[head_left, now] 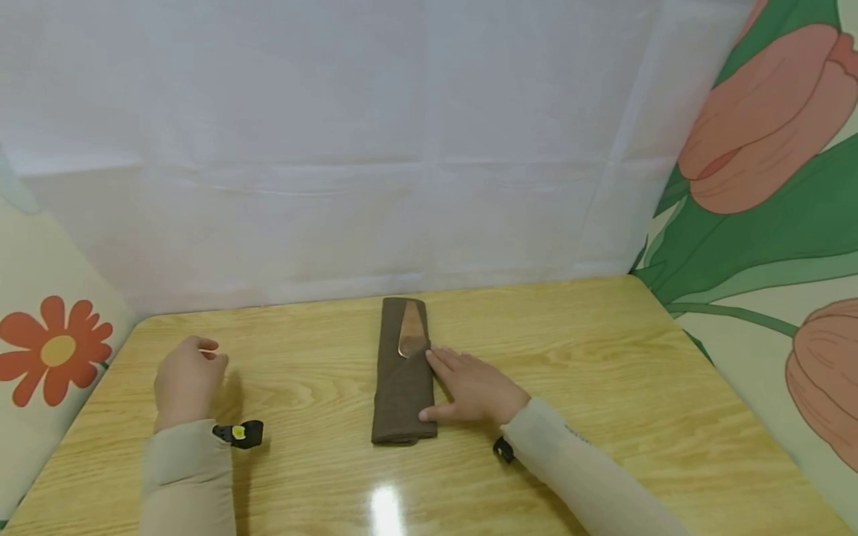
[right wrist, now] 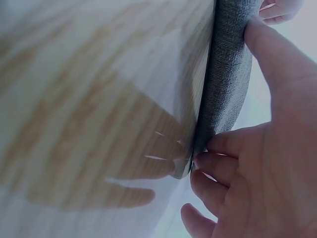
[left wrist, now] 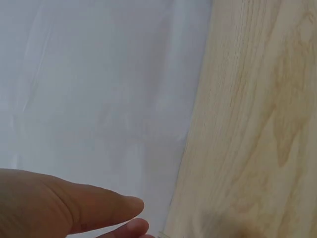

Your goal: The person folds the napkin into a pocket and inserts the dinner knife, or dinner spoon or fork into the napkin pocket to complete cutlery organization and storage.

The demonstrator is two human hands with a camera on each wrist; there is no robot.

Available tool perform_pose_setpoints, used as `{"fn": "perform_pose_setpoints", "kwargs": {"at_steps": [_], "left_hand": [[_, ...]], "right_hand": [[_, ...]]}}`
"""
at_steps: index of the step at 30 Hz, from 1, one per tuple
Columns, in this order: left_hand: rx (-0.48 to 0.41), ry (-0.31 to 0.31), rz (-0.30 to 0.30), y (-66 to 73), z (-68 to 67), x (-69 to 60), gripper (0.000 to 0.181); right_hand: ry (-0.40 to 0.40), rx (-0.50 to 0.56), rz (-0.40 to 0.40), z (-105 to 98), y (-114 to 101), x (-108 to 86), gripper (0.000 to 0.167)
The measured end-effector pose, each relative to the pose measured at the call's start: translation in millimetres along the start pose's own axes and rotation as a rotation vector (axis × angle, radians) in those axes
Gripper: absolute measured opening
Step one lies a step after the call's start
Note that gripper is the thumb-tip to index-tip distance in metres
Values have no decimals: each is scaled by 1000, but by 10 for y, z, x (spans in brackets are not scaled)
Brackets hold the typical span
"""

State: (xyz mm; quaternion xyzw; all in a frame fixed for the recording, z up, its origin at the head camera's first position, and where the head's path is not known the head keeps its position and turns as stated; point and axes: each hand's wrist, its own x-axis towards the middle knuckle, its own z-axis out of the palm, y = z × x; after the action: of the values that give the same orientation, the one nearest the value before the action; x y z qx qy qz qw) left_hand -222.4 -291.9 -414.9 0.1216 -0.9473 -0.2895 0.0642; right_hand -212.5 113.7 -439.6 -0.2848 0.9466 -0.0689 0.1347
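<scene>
A dark brown folded cloth (head_left: 404, 402) lies lengthwise on the wooden table, its long sides running away from me. A flat, tapered copper-coloured piece (head_left: 412, 329) shows at its far half, the wider end tucked at a slanting fold; its kind cannot be told. My right hand (head_left: 477, 387) rests along the cloth's right side, fingertips and thumb touching that edge with the fingers fairly straight. Close up in the right wrist view, the fingertips meet the cloth's thick edge (right wrist: 228, 74). My left hand (head_left: 190, 381) is at the left, apart from the cloth, fingers loosely bent and holding nothing.
The light wooden table (head_left: 302, 372) reaches out on both sides of the cloth. A white sheet (head_left: 335, 186) hangs behind its back edge. Walls painted with flowers flank the table, including a red flower (head_left: 56, 350) at left. Black straps (head_left: 248, 434) circle the wrists.
</scene>
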Motion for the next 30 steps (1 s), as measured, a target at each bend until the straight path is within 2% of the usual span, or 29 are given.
{"fn": "perform_pose_setpoints", "kwargs": {"at_steps": [4,8,11,17,20,30], "left_hand": [[-7,-36,-44,-100,-51,16,38],[8,-117,-104,-205,-111,14,41],[8,-173,-121,-265,-155,-4,42],[26,-264,-73,-322,-203,-2,38],[26,-281,-64,-338,-207,5,34],[17,-277,-101,-420,-241,11,28]], "right_hand": [[3,-5,-2,8,-14,2,100],[4,-9,-3,10,-29,1,100],[2,-5,-1,11,-34,-4,99],[0,3,2,13,-24,-19,99],[0,2,0,17,-13,-23,99],[7,8,-8,-1,-20,-29,99]]}}
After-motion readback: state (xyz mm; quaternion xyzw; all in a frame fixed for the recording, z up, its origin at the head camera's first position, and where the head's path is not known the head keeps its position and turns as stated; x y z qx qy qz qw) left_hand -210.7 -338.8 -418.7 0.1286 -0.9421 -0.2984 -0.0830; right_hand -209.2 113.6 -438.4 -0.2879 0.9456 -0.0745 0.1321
